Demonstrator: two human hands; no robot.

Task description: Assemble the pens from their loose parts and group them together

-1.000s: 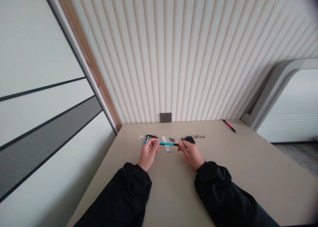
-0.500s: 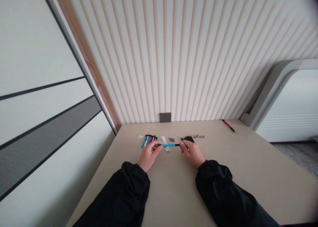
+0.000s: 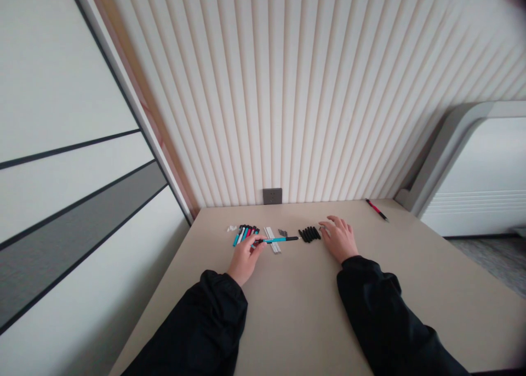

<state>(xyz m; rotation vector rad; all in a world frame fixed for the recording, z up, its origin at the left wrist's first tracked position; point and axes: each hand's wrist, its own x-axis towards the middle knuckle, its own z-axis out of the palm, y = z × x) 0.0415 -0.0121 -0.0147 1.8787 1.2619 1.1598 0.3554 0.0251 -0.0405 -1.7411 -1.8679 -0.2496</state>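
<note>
My left hand [image 3: 245,258] is closed on a blue and black pen [image 3: 276,239], holding it level with the black end pointing right. My right hand [image 3: 340,241] is apart from the pen, low over the table with its fingers partly spread, just right of a row of black grips [image 3: 309,234]. It covers the place of the small grey pen parts. Beneath and behind the held pen lie white refills [image 3: 274,248] and small dark grey springs or similar pieces [image 3: 282,232]. Beside my left hand is a row of coloured pen barrels [image 3: 243,232].
Small white pieces [image 3: 232,228] lie at the left of the row. A red and black pen [image 3: 377,210] rests at the back right of the beige table [image 3: 296,310]. A ribbed wall with a dark socket [image 3: 272,195] stands behind, and a white cabinet [image 3: 102,288] at left.
My right hand has let go of the pen's black end and moved right, over the small grey parts. My left hand still holds the pen in nearly the same place.
</note>
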